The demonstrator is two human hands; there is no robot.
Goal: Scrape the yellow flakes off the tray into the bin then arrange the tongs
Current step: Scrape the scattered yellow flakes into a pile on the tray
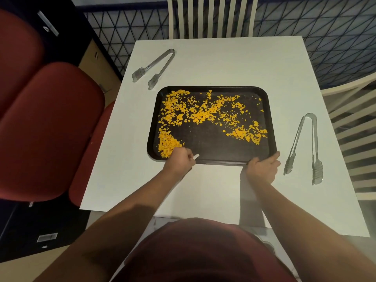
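Note:
A black tray (211, 139) lies in the middle of the white table (223, 64), strewn with yellow flakes (203, 113); a denser heap sits in its near left corner. My left hand (180, 161) is curled round a small white scraper (196, 157) at that corner, beside the heap. My right hand (263, 166) grips the tray's near right rim. One pair of metal tongs (154, 68) lies at the table's far left. A second pair of tongs (305, 147) lies right of the tray. No bin is in view.
Red upholstered chairs (46, 127) stand close to the table's left side. A pale slatted chair (211, 17) is at the far end and another (354, 110) at the right. A dark cabinet (48, 27) is at the far left.

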